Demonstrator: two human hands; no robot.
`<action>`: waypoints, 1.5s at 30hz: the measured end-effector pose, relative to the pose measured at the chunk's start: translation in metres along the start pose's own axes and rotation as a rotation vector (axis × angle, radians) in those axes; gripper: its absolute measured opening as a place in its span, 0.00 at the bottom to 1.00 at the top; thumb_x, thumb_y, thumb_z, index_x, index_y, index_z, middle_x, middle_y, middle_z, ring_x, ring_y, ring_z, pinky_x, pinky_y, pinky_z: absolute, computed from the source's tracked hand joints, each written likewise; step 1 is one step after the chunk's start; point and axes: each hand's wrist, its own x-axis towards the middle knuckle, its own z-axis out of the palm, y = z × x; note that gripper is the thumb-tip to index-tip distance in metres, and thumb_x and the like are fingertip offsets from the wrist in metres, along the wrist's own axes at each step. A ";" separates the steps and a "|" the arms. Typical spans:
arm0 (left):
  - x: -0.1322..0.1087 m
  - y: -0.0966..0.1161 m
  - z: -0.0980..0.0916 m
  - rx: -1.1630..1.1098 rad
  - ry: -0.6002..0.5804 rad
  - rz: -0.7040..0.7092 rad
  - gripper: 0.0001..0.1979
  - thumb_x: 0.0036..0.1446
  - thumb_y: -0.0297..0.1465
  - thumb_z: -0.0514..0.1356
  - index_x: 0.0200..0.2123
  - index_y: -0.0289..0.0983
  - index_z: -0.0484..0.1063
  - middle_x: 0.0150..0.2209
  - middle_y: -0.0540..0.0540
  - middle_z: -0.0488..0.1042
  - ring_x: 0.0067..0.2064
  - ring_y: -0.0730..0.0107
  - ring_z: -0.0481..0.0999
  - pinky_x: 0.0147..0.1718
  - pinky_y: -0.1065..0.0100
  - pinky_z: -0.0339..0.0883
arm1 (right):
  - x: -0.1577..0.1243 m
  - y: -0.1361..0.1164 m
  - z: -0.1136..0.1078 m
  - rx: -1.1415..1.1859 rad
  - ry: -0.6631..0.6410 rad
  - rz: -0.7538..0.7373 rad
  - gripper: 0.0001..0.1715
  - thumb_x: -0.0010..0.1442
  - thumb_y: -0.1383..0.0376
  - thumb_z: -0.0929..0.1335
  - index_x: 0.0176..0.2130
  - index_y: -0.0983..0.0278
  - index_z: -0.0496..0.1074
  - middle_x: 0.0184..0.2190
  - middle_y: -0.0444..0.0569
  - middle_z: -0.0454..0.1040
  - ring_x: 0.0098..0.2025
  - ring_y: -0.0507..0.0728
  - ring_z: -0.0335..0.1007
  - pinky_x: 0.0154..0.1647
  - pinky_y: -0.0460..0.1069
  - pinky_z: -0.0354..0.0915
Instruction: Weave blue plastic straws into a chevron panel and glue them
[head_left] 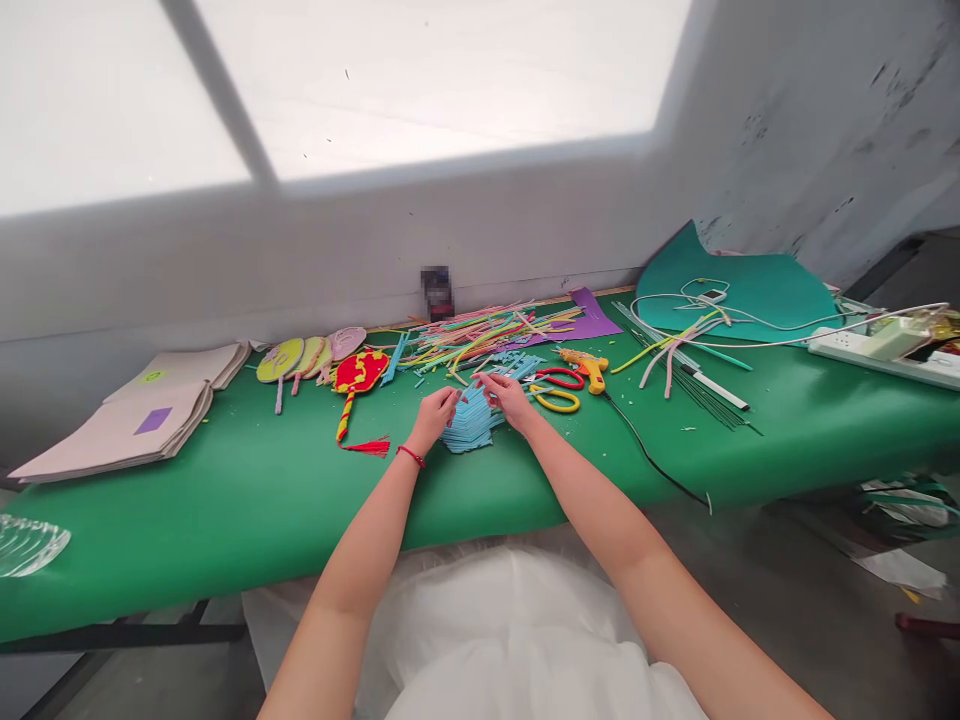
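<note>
A light blue panel of pipe cleaners laid side by side (pixel 469 432) lies on the green tabletop, below both of my hands. My left hand (pixel 436 414), with a red bracelet at the wrist, is closed in a pinch over its left edge. My right hand (pixel 511 400) also pinches, just above the panel's upper right part. The fingertips nearly meet over the panel; what they hold is too small to make out. Scissors with red and yellow handles (pixel 556 400) lie right beside my right hand. Loose blue pipe cleaners (pixel 517 362) lie behind it.
A yellow glue gun (pixel 589 370) trails a black cord. Behind lies a heap of coloured pipe cleaners (pixel 465 340). Left are a red fan with a tassel (pixel 361 372), pastel fans (pixel 281 362) and an open book (pixel 112 430). Right are teal sheet (pixel 739 285) and a power strip (pixel 840 343).
</note>
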 end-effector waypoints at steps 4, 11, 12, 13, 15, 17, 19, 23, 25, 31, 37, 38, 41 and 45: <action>0.000 0.002 0.003 -0.100 -0.037 -0.036 0.20 0.58 0.48 0.50 0.28 0.37 0.68 0.15 0.56 0.57 0.16 0.77 0.58 0.18 0.73 0.54 | -0.002 0.000 0.002 -0.052 -0.083 0.021 0.23 0.49 0.48 0.70 0.37 0.62 0.78 0.27 0.43 0.70 0.21 0.46 0.54 0.19 0.44 0.50; 0.003 -0.001 0.001 -0.099 -0.097 -0.066 0.18 0.58 0.44 0.52 0.22 0.38 0.62 0.14 0.56 0.58 0.16 0.78 0.58 0.17 0.75 0.54 | 0.002 0.002 0.001 0.013 0.024 -0.029 0.22 0.47 0.48 0.72 0.34 0.63 0.77 0.25 0.42 0.68 0.21 0.45 0.54 0.18 0.44 0.50; 0.005 -0.003 -0.003 -0.093 -0.086 -0.074 0.18 0.58 0.44 0.52 0.22 0.38 0.61 0.14 0.56 0.58 0.16 0.78 0.59 0.17 0.75 0.55 | 0.004 0.000 -0.003 0.059 0.078 -0.038 0.22 0.46 0.48 0.72 0.34 0.63 0.77 0.25 0.42 0.68 0.21 0.45 0.54 0.17 0.43 0.49; 0.007 -0.005 -0.008 -0.079 -0.054 -0.088 0.19 0.57 0.45 0.52 0.22 0.38 0.62 0.15 0.56 0.58 0.16 0.78 0.59 0.17 0.75 0.55 | 0.006 -0.001 -0.006 0.107 0.131 -0.042 0.23 0.45 0.48 0.73 0.34 0.62 0.76 0.25 0.41 0.68 0.21 0.45 0.53 0.17 0.43 0.49; 0.011 -0.012 -0.023 -0.023 0.111 -0.150 0.18 0.57 0.44 0.52 0.23 0.38 0.63 0.15 0.56 0.58 0.16 0.78 0.60 0.19 0.74 0.58 | 0.009 -0.004 -0.014 0.197 0.235 -0.044 0.23 0.43 0.48 0.74 0.34 0.62 0.75 0.24 0.40 0.67 0.20 0.45 0.53 0.16 0.43 0.49; 0.013 -0.022 -0.042 0.058 0.353 -0.232 0.16 0.58 0.41 0.51 0.25 0.37 0.65 0.16 0.55 0.59 0.17 0.77 0.62 0.21 0.74 0.61 | 0.012 -0.007 -0.021 0.277 0.315 -0.043 0.23 0.41 0.49 0.75 0.33 0.61 0.74 0.23 0.39 0.67 0.19 0.44 0.53 0.15 0.43 0.49; 0.013 -0.033 -0.061 0.109 0.490 -0.284 0.15 0.61 0.38 0.47 0.28 0.37 0.65 0.17 0.54 0.60 0.19 0.75 0.64 0.22 0.72 0.63 | 0.013 -0.008 -0.025 0.336 0.344 -0.042 0.23 0.39 0.50 0.76 0.33 0.60 0.73 0.23 0.38 0.67 0.19 0.44 0.54 0.15 0.42 0.49; 0.005 -0.050 -0.080 0.250 0.649 -0.367 0.10 0.57 0.30 0.51 0.39 0.34 0.69 0.34 0.41 0.73 0.38 0.61 0.75 0.41 0.58 0.67 | 0.014 -0.005 -0.025 0.347 0.297 -0.024 0.22 0.40 0.51 0.76 0.33 0.61 0.74 0.23 0.38 0.68 0.19 0.44 0.55 0.15 0.41 0.50; 0.003 -0.050 -0.077 0.447 0.705 -0.350 0.17 0.52 0.26 0.56 0.48 0.35 0.68 0.53 0.34 0.66 0.57 0.51 0.65 0.54 0.50 0.57 | 0.014 -0.004 -0.023 0.317 0.280 -0.017 0.22 0.42 0.51 0.75 0.34 0.60 0.75 0.24 0.39 0.70 0.19 0.44 0.55 0.15 0.42 0.50; 0.005 -0.020 -0.039 0.637 0.603 -0.083 0.17 0.62 0.34 0.49 0.52 0.40 0.66 0.61 0.38 0.61 0.63 0.55 0.57 0.62 0.44 0.39 | 0.008 -0.005 -0.014 0.183 0.191 0.021 0.23 0.46 0.48 0.72 0.37 0.60 0.75 0.36 0.46 0.77 0.23 0.46 0.62 0.18 0.43 0.55; 0.001 0.002 0.003 0.511 0.114 0.231 0.18 0.65 0.36 0.45 0.54 0.40 0.63 0.53 0.42 0.70 0.56 0.62 0.67 0.59 0.54 0.49 | 0.003 0.000 -0.002 0.126 0.008 0.091 0.23 0.47 0.48 0.71 0.37 0.61 0.75 0.36 0.47 0.78 0.24 0.48 0.66 0.18 0.43 0.56; 0.001 0.001 0.007 0.502 0.054 0.231 0.16 0.65 0.35 0.45 0.50 0.39 0.67 0.49 0.42 0.73 0.51 0.63 0.69 0.56 0.57 0.55 | 0.002 0.000 -0.002 0.130 -0.019 0.105 0.22 0.47 0.49 0.72 0.36 0.62 0.75 0.34 0.47 0.78 0.23 0.48 0.66 0.18 0.43 0.56; 0.000 -0.004 0.007 0.467 -0.072 0.182 0.16 0.64 0.34 0.44 0.36 0.38 0.70 0.35 0.45 0.75 0.37 0.67 0.71 0.40 0.67 0.63 | 0.001 0.001 0.000 0.161 -0.076 0.168 0.21 0.48 0.50 0.72 0.35 0.62 0.74 0.32 0.47 0.79 0.24 0.48 0.68 0.19 0.42 0.57; 0.000 -0.005 -0.001 0.450 -0.067 0.162 0.15 0.63 0.33 0.45 0.30 0.38 0.69 0.29 0.48 0.72 0.31 0.70 0.68 0.32 0.70 0.59 | 0.004 -0.001 -0.006 0.273 -0.022 0.206 0.17 0.49 0.52 0.73 0.30 0.62 0.71 0.32 0.47 0.79 0.30 0.50 0.73 0.21 0.41 0.62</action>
